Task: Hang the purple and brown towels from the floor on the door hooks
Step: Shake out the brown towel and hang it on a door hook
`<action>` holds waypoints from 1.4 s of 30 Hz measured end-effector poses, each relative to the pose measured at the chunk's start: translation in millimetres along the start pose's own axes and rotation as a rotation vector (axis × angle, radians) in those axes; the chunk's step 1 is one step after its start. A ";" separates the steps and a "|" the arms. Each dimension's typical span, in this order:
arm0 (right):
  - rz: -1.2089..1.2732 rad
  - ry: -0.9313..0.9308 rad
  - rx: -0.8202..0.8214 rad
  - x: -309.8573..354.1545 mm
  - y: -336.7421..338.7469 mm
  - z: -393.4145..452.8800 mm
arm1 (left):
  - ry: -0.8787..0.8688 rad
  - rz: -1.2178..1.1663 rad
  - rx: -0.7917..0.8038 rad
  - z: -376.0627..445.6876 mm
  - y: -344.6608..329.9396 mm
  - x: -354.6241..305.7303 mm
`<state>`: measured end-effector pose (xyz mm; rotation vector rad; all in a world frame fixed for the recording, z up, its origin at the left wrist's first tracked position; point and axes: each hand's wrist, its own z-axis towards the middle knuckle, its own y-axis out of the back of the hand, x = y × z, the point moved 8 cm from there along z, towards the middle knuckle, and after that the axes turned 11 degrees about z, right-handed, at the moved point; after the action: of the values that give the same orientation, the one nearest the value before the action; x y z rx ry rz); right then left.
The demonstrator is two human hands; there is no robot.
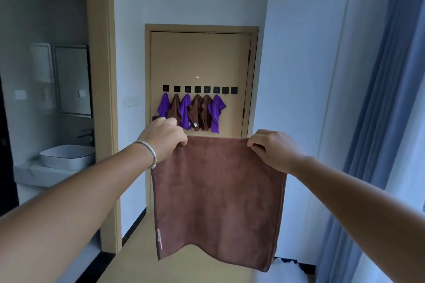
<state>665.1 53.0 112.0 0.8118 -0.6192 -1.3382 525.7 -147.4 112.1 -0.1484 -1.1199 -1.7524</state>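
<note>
A brown towel (218,195) hangs spread flat in front of me. My left hand (164,139) pinches its top left corner and my right hand (271,147) pinches its top right corner. Ahead stands a tan door (200,60) with a row of black hooks (200,89). On the left hooks hang three purple towels (216,112) and three brown towels (196,111), mixed together. The two hooks at the right end (230,90) are bare. The lower part of the door is hidden behind the held towel.
A bathroom opening on the left shows a white basin (66,156) and a mirror (71,80). Blue curtains (379,122) hang along the right. A tan door frame post (103,99) stands at left. Something white (287,269) lies on the floor at lower right.
</note>
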 end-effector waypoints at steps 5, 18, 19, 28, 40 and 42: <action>-0.027 -0.054 0.034 -22.7 -39.8 63.6 | -0.005 -0.061 0.058 44.8 -65.7 25.4; -0.083 -0.035 0.067 -91.5 -153.0 194.0 | 0.202 -0.467 0.066 154.5 -213.6 62.4; -0.084 -0.017 0.048 -100.5 -159.9 202.4 | 0.216 -0.467 0.033 164.3 -222.5 63.5; -0.077 0.120 -0.111 -196.2 -216.7 291.6 | 0.122 -0.519 -0.027 289.2 -311.5 57.5; -0.165 0.056 -0.167 -337.9 -307.4 407.3 | 0.107 -0.315 0.025 455.8 -447.5 48.6; -0.201 -0.020 -0.156 -365.1 -329.9 426.5 | 0.129 -0.323 0.015 481.0 -475.0 49.5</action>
<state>78.3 335.1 120.8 0.7485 -0.4503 -1.5588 -55.1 202.1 119.6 0.1621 -1.1077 -2.0048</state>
